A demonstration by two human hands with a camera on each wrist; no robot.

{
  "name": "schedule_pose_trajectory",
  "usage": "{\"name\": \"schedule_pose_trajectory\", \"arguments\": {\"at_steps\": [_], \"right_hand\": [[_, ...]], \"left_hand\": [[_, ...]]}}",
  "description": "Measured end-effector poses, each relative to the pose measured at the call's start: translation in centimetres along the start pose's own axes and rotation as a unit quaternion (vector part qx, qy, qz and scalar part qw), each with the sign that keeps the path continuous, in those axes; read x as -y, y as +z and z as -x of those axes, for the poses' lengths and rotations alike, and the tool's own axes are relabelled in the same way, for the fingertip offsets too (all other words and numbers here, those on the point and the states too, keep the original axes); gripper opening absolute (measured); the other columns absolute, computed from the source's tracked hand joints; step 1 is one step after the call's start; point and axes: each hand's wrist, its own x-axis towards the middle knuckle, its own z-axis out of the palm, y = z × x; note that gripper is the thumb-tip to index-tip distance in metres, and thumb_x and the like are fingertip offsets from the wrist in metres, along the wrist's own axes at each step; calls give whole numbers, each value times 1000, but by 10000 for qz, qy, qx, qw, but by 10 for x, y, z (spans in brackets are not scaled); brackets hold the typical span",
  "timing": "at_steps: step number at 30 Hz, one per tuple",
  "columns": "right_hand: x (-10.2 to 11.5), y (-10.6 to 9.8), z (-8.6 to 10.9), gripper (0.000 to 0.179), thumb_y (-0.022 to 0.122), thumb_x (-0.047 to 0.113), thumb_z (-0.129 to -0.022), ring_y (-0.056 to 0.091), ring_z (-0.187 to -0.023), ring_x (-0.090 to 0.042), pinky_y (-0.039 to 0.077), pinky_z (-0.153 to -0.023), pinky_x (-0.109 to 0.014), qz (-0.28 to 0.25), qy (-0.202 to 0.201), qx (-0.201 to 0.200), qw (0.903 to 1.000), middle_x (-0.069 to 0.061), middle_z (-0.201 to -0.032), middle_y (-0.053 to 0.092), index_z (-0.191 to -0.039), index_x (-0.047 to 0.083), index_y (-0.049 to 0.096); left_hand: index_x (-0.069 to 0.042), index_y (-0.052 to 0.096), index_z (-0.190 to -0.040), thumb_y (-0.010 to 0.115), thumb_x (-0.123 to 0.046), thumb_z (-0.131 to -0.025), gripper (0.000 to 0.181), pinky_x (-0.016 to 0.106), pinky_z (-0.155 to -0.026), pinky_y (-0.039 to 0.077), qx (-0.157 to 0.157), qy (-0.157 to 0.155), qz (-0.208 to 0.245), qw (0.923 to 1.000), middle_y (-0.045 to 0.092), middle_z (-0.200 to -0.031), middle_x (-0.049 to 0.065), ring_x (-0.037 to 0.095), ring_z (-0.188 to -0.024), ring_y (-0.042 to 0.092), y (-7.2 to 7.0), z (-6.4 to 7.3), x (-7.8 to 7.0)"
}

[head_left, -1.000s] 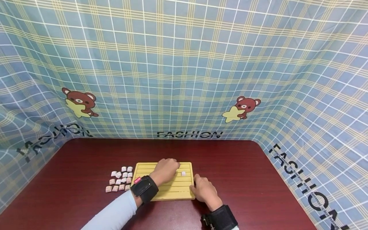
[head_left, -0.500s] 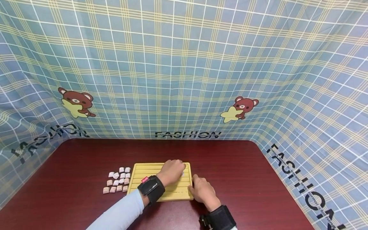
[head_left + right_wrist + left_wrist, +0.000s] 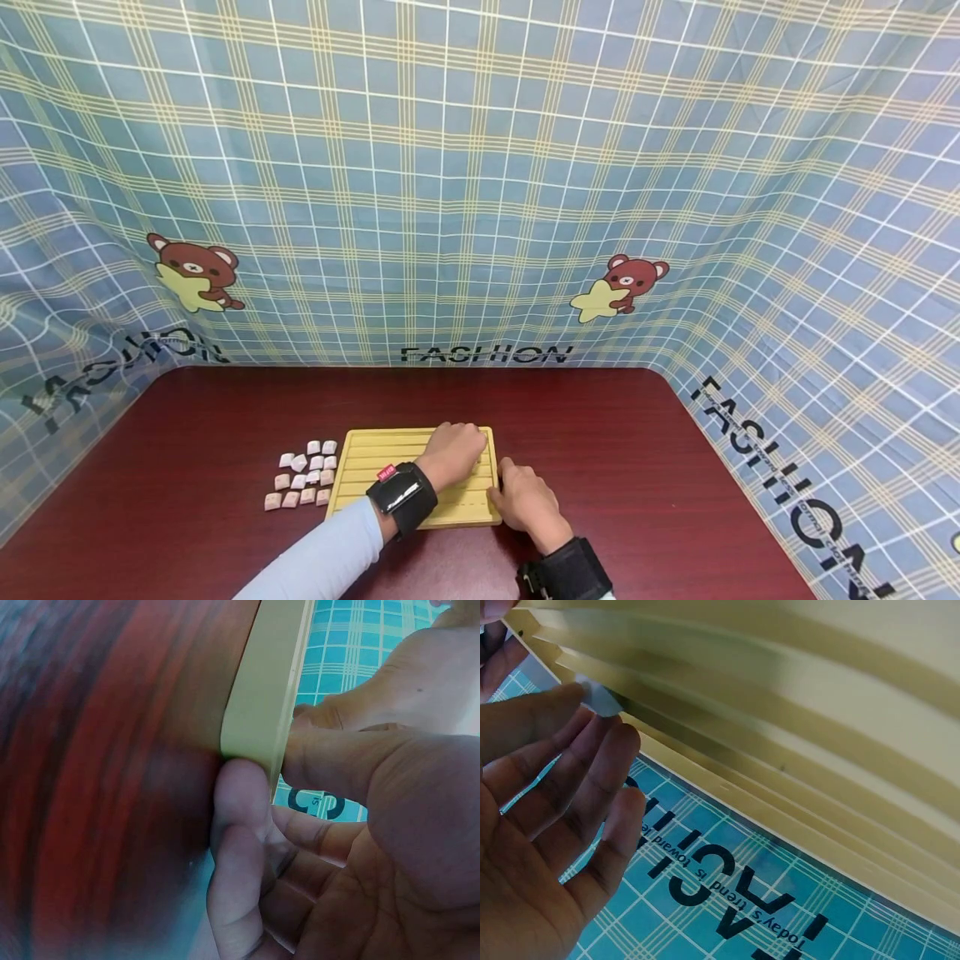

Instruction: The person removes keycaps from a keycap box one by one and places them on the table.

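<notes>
A yellow tray with raised parallel ridges lies on the table. My left hand reaches over its far right part. In the left wrist view, my left thumb and a finger pinch a small white keycap against the ridges, while the other fingers are loosely bent. My right hand grips the tray's right rim. The right wrist view has the thumb on one side of the rim and the fingers on the other. From the head view the left hand hides the keycap.
Several loose white and pinkish keycaps lie in rough rows left of the tray. The dark red table runs back to a plaid cloth that hangs behind and along the sides.
The left hand has moved to the right across the tray, covering the spot where a white keycap showed earlier. The right hand stays on the rim. The head view has shifted slightly.
</notes>
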Motion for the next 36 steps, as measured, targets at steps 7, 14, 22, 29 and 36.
{"name": "schedule_pose_trajectory", "arguments": {"at_steps": [7,14,22,29,36], "right_hand": [[1,0,0,21,68,27,-89,64,-79,-29,47,-61,-46,48,16,34,10000,-10,-88,62,-96,13,55],[0,0,0,20,69,27,-89,64,-78,-28,47,-60,-45,22,46,50,10000,-10,-88,62,-96,13,55],[0,0,0,19,68,26,-88,60,-74,-24,45,-58,-44,7,41,43,10000,-9,-85,60,-94,14,55],[1,0,-1,20,69,27,-88,62,-76,-25,46,-59,-44,22,106,68,9999,-8,-85,60,-93,14,54],[0,1,-2,20,68,27,-89,62,-76,-25,46,-60,-43,81,139,138,9998,-8,-85,60,-96,14,55]], "left_hand": [[-16,56,-60,68,2,-76,27,31,-51,46,84,-49,-31,9999,63,-67,-3,13,-57,58,1,1,2],[-17,53,-58,67,2,-77,30,30,-51,45,114,-83,19,9999,62,-66,-3,12,-56,54,2,1,2],[-15,56,-60,68,-1,-78,26,30,-50,45,-50,-45,97,9999,63,-68,-2,12,-57,56,3,2,6],[-15,56,-63,68,-3,-81,25,30,-51,45,6,-12,107,9999,62,-68,-2,11,-57,54,0,4,10],[-14,63,-68,69,-5,-83,18,30,-51,46,-131,-107,172,9997,65,-72,0,15,-64,62,-6,14,20]]}}
